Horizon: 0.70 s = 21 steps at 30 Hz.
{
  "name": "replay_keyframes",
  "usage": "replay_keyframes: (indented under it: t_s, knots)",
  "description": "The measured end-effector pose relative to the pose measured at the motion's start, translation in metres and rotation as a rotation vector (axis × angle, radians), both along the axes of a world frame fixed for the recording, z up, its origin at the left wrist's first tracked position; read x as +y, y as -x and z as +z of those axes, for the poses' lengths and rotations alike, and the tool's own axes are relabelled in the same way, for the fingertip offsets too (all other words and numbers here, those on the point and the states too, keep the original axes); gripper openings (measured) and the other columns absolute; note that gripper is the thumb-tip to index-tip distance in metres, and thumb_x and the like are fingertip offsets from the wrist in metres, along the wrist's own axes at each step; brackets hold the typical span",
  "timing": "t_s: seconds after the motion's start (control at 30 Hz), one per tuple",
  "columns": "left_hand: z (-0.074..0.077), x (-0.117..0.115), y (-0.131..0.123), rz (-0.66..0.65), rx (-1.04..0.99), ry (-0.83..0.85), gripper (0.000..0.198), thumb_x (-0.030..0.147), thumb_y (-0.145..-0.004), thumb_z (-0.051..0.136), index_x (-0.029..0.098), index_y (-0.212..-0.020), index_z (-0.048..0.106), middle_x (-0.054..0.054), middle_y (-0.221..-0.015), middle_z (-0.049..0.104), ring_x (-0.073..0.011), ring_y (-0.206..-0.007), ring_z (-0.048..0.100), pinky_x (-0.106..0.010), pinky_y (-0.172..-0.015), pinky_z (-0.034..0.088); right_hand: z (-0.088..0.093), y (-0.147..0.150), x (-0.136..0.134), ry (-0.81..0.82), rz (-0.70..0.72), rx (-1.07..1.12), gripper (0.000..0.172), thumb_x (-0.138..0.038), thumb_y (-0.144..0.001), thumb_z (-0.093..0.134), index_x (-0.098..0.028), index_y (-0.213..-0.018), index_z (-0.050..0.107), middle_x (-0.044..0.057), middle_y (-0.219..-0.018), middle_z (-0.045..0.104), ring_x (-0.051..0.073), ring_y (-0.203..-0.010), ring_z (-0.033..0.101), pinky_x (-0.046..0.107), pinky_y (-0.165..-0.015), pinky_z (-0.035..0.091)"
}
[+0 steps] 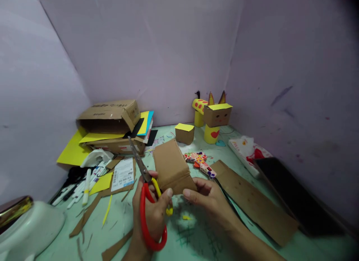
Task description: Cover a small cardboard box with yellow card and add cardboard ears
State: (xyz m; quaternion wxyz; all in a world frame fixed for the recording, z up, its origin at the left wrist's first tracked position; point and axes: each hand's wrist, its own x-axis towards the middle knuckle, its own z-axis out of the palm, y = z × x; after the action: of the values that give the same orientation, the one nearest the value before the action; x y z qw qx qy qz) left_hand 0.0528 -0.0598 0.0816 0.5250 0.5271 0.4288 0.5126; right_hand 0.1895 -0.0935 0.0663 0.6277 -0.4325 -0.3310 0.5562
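A bent piece of brown cardboard (171,163) is held up between both hands, with a crease near its lower edge. My left hand (153,212) pinches its lower left corner and also carries red-and-yellow-handled scissors (144,171), blades pointing up and away. The thumb and fingers of my right hand (209,197) grip the lower right corner. Beyond the cardboard stands a small brown box with a yellow top (184,134). Behind it to the right is a cardboard animal figure (218,117) with ears and a drawn face. A patterned glue gun (200,163) lies beside the held piece.
Cardboard boxes (109,113) and coloured sheets are stacked at the back left, with markers (86,186) in front. A long cardboard strip (252,201) and a black flat object (297,195) lie right. A white rounded object (42,223) sits at the near left.
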Motion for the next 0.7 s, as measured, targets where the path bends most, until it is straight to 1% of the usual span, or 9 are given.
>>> replay_keyframes:
  t_s: [0.13, 0.23, 0.3, 0.37, 0.53, 0.63, 0.7]
  knots:
    - [-0.001, -0.001, -0.002, 0.046, 0.012, -0.002, 0.052, 0.031, -0.064, 0.071, 0.02, -0.105, 0.041, 0.001, -0.072, 0.065, -0.0177, -0.062, 0.064, -0.026, -0.054, 0.051, -0.003, 0.005, 0.0, 0.042, -0.084, -0.047, 0.027, -0.036, -0.06, 0.075, -0.012, -0.071, 0.071, 0.002, -0.061, 0.063, 0.012, -0.056, 0.05, 0.024, -0.055, 0.038]
    - [-0.003, -0.002, -0.004, 0.073, 0.007, 0.014, 0.057, 0.034, -0.061, 0.073, 0.019, -0.106, 0.042, -0.001, -0.071, 0.067, -0.0179, -0.058, 0.064, -0.027, -0.052, 0.051, -0.002, 0.007, 0.0, 0.048, -0.111, -0.104, 0.028, -0.037, -0.061, 0.073, -0.011, -0.07, 0.07, 0.003, -0.062, 0.061, 0.013, -0.057, 0.049, 0.025, -0.055, 0.037]
    - [-0.004, -0.003, -0.006, 0.088, 0.006, 0.02, 0.057, 0.036, -0.06, 0.074, 0.018, -0.105, 0.043, 0.0, -0.067, 0.067, -0.0169, -0.053, 0.062, -0.026, -0.051, 0.05, 0.0, 0.009, -0.001, 0.038, -0.13, -0.135, 0.028, -0.038, -0.061, 0.07, -0.011, -0.068, 0.069, 0.003, -0.061, 0.06, 0.013, -0.057, 0.048, 0.026, -0.055, 0.037]
    - [-0.004, -0.004, -0.007, 0.107, 0.003, 0.024, 0.058, 0.036, -0.058, 0.075, 0.019, -0.104, 0.044, 0.001, -0.063, 0.066, -0.0165, -0.05, 0.061, -0.025, -0.05, 0.049, 0.002, 0.009, -0.001, 0.02, -0.135, -0.14, 0.028, -0.038, -0.062, 0.069, -0.01, -0.067, 0.068, 0.003, -0.058, 0.058, 0.013, -0.056, 0.046, 0.026, -0.054, 0.036]
    - [-0.002, -0.005, -0.011, 0.166, -0.015, 0.028, 0.067, 0.039, -0.051, 0.079, 0.02, -0.106, 0.047, 0.004, -0.062, 0.064, -0.0164, -0.051, 0.061, -0.024, -0.048, 0.048, 0.006, 0.009, 0.001, 0.002, -0.131, -0.114, 0.027, -0.037, -0.06, 0.066, -0.011, -0.058, 0.064, 0.001, -0.053, 0.053, 0.013, -0.053, 0.044, 0.026, -0.052, 0.033]
    - [-0.003, -0.005, -0.01, 0.2, 0.021, 0.028, 0.071, 0.042, -0.05, 0.079, 0.02, -0.11, 0.048, 0.007, -0.054, 0.059, -0.0156, -0.047, 0.059, -0.023, -0.045, 0.046, 0.008, 0.008, 0.001, 0.014, -0.118, -0.07, 0.026, -0.037, -0.057, 0.067, -0.011, -0.058, 0.064, 0.001, -0.052, 0.052, 0.012, -0.053, 0.044, 0.026, -0.051, 0.032]
    - [-0.004, -0.004, -0.008, 0.216, 0.059, 0.022, 0.069, 0.043, -0.05, 0.08, 0.02, -0.108, 0.049, 0.007, -0.052, 0.059, -0.0156, -0.045, 0.058, -0.023, -0.044, 0.046, 0.009, 0.008, 0.001, 0.016, -0.117, -0.04, 0.026, -0.036, -0.056, 0.068, -0.011, -0.057, 0.063, 0.001, -0.052, 0.053, 0.012, -0.053, 0.044, 0.026, -0.052, 0.033]
